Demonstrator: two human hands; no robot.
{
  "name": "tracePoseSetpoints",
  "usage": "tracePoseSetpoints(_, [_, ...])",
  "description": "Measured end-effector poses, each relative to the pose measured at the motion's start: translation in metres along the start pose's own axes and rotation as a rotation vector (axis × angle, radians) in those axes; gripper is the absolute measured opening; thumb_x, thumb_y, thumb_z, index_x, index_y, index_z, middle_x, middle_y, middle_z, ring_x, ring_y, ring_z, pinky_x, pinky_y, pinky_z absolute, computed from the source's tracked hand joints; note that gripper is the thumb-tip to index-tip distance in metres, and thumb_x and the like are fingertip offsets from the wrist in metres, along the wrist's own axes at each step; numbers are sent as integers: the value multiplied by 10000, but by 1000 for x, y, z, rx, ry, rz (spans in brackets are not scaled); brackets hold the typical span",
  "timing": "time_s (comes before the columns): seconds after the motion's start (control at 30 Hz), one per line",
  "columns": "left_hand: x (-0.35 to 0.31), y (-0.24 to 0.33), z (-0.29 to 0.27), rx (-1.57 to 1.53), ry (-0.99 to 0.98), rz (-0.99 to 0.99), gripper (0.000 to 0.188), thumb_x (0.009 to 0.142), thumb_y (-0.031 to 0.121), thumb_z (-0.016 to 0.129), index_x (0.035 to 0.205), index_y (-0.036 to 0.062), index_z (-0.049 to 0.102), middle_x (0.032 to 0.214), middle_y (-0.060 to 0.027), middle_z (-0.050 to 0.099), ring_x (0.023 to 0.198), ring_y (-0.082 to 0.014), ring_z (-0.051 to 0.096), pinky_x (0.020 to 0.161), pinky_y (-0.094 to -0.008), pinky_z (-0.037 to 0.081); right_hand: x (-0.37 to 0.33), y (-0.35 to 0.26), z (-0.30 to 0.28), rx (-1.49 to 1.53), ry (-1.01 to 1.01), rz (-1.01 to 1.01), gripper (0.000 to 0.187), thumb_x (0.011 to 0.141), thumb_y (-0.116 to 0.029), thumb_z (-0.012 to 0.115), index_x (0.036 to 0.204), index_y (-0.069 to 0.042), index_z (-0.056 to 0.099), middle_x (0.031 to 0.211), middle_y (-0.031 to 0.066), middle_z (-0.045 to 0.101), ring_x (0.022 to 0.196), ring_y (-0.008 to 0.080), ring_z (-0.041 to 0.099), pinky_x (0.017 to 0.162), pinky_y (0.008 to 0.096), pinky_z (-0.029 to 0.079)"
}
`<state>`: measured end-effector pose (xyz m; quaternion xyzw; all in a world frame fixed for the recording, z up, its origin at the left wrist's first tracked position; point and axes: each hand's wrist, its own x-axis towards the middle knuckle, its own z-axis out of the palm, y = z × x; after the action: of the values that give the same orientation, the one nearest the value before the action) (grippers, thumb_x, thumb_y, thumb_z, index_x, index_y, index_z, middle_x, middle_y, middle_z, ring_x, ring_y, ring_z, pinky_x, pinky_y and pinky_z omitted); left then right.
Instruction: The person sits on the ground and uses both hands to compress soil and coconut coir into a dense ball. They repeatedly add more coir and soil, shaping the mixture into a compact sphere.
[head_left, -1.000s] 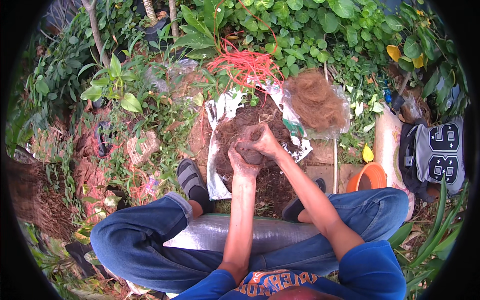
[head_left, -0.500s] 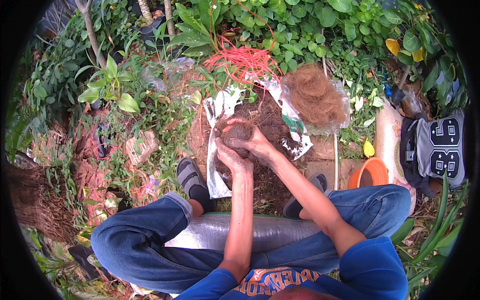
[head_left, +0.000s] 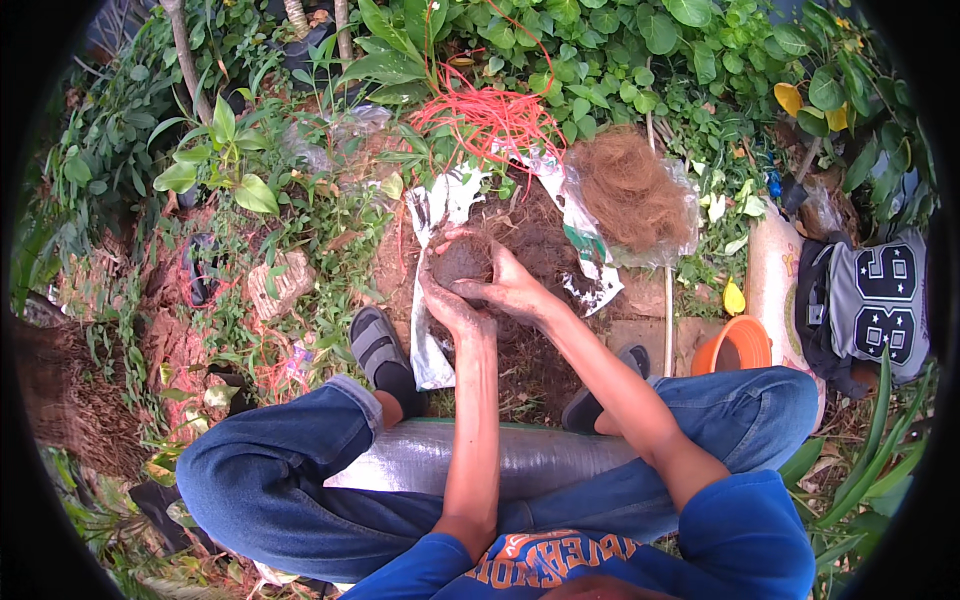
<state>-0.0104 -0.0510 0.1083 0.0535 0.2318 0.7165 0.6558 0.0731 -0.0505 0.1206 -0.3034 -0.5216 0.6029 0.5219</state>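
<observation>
Currently | left hand (head_left: 455, 308) + right hand (head_left: 512, 288) cup round soil ball (head_left: 463, 265), fingers (head_left: 462, 234) curled around it | ball above left side of torn white plastic sheet (head_left: 431, 352) with loose soil (head_left: 540, 250) | coconut fibre (head_left: 630, 190) right of sheet | red twine (head_left: 490, 120) tangled beyond | orange pot (head_left: 714, 347) near right knee (head_left: 790, 390)

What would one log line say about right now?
hands: both cupped around brown ball | soil: between sides of white sheet | fibre: right of soil | red string: beyond soil
</observation>
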Motion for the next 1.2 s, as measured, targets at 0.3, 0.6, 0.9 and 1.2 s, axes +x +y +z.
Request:
tracePoseSetpoints(0.3, [0, 1, 9, 5, 155, -385, 320, 896, 280, 494, 1123, 67, 563, 1087, -95, 606, 982, -244, 602, 851, -389, 512, 6, -16, -12, -223, 148, -147, 279, 696, -100, 787, 917, -5, 647, 961, 61, 655, 953, 143, 595, 909, 324, 455])
tracePoseSetpoints(0.6, [0, 7, -23, -76, -2, -449, 375, 893, 228, 382, 1119, 9, 587, 1058, -127, 629, 982, -248, 611, 903, -418, 490, -3, 1, 9, -408, 273, -153, 125, 686, -32, 761, 731, -5, 648, 768, 55, 663, 765, 104, 616, 765, 267, 499])
tracePoseSetpoints(0.9, [1, 5, -20, -146, -14, -402, 309, 892, 202, 489, 1141, 32, 556, 1147, -125, 601, 1045, -273, 588, 938, -441, 479, -3, -15, 16, -486, 341, -321, 232, 661, -63, 765, 836, -31, 616, 820, 47, 647, 805, 114, 604, 784, 283, 483])
tracePoseSetpoints(1.2, [-3, 37, 16, 213, -283, -589, 448, 900, 385, 534, 1273, 141, 488, 1219, -60, 554, 1101, -262, 560, 858, -527, 502, 5, -36, -18, -172, 194, -37, 574, 779, -280, 738, 1239, -29, 503, 1177, 66, 588, 1129, 155, 510, 1006, 332, 383])
